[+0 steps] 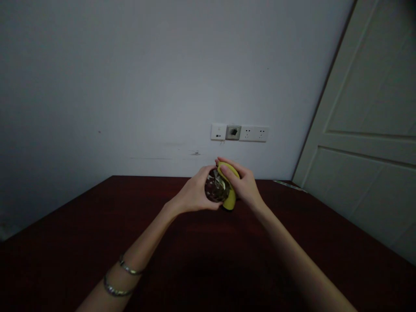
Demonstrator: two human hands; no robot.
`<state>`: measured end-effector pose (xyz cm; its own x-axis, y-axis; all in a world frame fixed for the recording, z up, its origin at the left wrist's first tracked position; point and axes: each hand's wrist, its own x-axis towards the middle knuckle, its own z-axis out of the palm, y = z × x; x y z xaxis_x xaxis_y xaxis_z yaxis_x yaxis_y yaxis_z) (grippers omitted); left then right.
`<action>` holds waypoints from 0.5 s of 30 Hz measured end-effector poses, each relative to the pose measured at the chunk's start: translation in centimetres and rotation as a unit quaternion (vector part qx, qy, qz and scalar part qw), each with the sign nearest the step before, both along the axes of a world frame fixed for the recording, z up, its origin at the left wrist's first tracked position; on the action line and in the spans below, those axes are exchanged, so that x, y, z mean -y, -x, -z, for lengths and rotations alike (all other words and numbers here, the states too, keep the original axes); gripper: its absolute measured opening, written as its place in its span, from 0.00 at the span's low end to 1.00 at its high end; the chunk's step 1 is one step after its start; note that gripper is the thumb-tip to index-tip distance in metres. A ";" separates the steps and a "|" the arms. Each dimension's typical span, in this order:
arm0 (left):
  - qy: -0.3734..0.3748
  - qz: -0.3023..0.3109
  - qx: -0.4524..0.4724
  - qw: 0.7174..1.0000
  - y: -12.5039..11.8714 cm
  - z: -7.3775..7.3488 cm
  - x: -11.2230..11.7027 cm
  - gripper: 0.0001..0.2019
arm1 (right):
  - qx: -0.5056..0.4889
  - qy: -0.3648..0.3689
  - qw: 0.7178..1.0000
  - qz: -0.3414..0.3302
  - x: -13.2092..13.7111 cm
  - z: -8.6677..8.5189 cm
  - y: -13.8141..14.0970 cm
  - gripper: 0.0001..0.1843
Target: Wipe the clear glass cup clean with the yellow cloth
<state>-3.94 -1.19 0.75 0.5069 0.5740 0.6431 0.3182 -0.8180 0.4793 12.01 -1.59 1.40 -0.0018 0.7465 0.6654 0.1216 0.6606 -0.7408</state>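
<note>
A clear faceted glass (pixel 216 186) is tilted in the middle of the view, above the dark red table, which shows through it. My left hand (pixel 195 190) is wrapped around its left side, thumb below and fingers at the top. Against the right side of the glass, my right hand (pixel 242 180) grips a yellow cloth (pixel 230 200). Part of this cloth shows above the right thumb, and another part hangs below the hand. The right fingertips are partly hidden behind the cloth and glass.
The dark red table (pixel 156 255) reaches back to a pale wall (pixel 156 78). A row of wall sockets (pixel 254 133) is fixed behind the hands. On the right stands a white panelled door (pixel 367 121). Two metal bangles (pixel 118 291) circle my left forearm.
</note>
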 end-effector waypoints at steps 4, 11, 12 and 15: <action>0.022 -0.026 -0.001 0.999 -0.3 -0.1 0.2 0.37 | 0.024 -0.006 1.000 0.013 0.2 0.0 -0.1 0.20; 0.063 -0.067 0.014 0.996 -0.2 0.3 -0.4 0.32 | 0.208 -0.176 0.962 0.015 1.2 0.0 -0.2 0.24; 0.059 -0.069 0.013 0.996 -0.2 0.3 -0.3 0.32 | 0.202 -0.170 0.964 0.021 1.2 0.0 -0.2 0.24; 0.042 -0.081 0.005 0.996 -0.3 0.2 -0.2 0.35 | 0.144 -0.125 0.980 0.050 0.7 0.1 -0.1 0.21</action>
